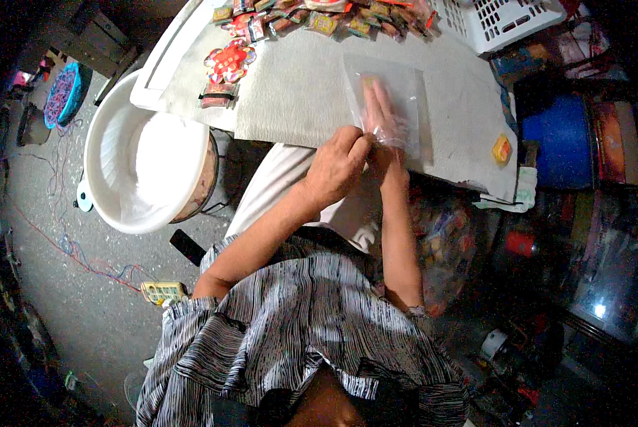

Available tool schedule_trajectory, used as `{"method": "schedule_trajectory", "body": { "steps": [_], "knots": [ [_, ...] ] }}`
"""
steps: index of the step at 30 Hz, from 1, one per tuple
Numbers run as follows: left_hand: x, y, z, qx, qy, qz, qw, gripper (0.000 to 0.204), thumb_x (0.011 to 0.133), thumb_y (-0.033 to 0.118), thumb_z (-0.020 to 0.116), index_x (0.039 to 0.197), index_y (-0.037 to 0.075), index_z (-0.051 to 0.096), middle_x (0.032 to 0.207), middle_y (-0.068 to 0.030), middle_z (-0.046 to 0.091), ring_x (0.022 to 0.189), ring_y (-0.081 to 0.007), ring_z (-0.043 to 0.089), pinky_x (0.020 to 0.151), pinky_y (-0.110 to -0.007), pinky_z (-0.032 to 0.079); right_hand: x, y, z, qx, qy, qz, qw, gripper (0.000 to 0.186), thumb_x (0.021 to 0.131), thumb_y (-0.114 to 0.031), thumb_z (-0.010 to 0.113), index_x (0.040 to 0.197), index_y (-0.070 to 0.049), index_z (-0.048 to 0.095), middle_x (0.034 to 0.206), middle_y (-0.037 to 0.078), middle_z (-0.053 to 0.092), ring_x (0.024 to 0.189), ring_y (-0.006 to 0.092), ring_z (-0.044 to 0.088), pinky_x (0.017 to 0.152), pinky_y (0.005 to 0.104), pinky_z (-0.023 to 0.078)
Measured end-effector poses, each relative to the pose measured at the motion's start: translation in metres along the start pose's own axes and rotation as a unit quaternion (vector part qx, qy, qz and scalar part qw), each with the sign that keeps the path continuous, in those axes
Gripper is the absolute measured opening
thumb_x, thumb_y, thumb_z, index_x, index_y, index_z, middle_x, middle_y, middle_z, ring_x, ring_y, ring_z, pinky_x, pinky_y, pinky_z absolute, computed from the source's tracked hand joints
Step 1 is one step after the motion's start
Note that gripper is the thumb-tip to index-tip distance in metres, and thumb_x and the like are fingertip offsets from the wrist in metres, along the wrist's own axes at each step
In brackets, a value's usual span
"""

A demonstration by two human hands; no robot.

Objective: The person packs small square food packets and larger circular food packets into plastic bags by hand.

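A clear plastic bag [408, 89] lies over the light cloth on the table in front of me. My right hand [384, 117] is inside it, fingers stretched out toward the far end and showing through the film. My left hand [335, 165] is closed in a pinch on the bag's near edge, close to my right wrist. Left of the bag, red scalloped cards [228, 61] lie in a stack. Just nearer than them sits a small reddish packet bundle [218, 95] with a dark band around it.
Small wrapped packets [324, 23] are heaped along the table's far side. A white slotted basket [508, 21] stands at the far right. A yellow piece [502, 149] lies near the right edge. A white tub [112, 142] stands to the left; a power strip [164, 292] is on the floor.
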State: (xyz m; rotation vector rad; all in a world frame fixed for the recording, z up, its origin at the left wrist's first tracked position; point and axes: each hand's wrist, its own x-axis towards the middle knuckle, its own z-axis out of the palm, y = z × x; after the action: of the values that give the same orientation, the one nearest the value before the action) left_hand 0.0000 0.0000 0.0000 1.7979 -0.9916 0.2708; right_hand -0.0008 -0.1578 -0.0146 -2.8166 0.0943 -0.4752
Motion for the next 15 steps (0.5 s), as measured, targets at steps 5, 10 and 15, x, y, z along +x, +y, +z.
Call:
{"method": "schedule_trajectory", "body": {
  "steps": [5, 10, 15],
  "knots": [
    [0.001, 0.001, 0.005, 0.014, -0.019, 0.006, 1.000, 0.029, 0.079, 0.004, 0.056, 0.107, 0.002, 0.052, 0.095, -0.0144, 0.051, 0.086, -0.0341, 0.056, 0.070, -0.041, 0.051, 0.015, -0.002, -0.008, -0.012, 0.014, -0.018, 1.000, 0.056, 0.090, -0.013, 0.050, 0.144, -0.009, 0.037, 0.148, 0.015, 0.037, 0.139, 0.0358, 0.031, 0.110, 0.0432, 0.032],
    [0.002, 0.000, 0.000, 0.016, -0.025, -0.027, 0.999, 0.030, 0.078, 0.008, 0.059, 0.108, 0.004, 0.052, 0.091, -0.0133, 0.049, 0.084, -0.0326, 0.056, 0.068, -0.041, 0.051, -0.014, -0.029, -0.042, 0.093, 0.012, -0.029, 0.995, 0.055, 0.088, -0.005, 0.049, 0.142, -0.003, 0.039, 0.148, 0.016, 0.036, 0.139, 0.0370, 0.029, 0.113, 0.0424, 0.027],
    [0.008, 0.002, 0.001, 0.067, -0.015, -0.021, 0.997, 0.034, 0.076, 0.013, 0.063, 0.108, 0.006, 0.055, 0.090, -0.0115, 0.048, 0.083, -0.0302, 0.055, 0.063, -0.039, 0.049, -0.058, -0.042, -0.055, 0.020, -0.062, 0.013, 0.998, 0.045, 0.077, 0.002, 0.058, 0.121, 0.006, 0.055, 0.143, 0.019, 0.042, 0.133, 0.0391, 0.038, 0.112, 0.0479, 0.030]
  ]
}}
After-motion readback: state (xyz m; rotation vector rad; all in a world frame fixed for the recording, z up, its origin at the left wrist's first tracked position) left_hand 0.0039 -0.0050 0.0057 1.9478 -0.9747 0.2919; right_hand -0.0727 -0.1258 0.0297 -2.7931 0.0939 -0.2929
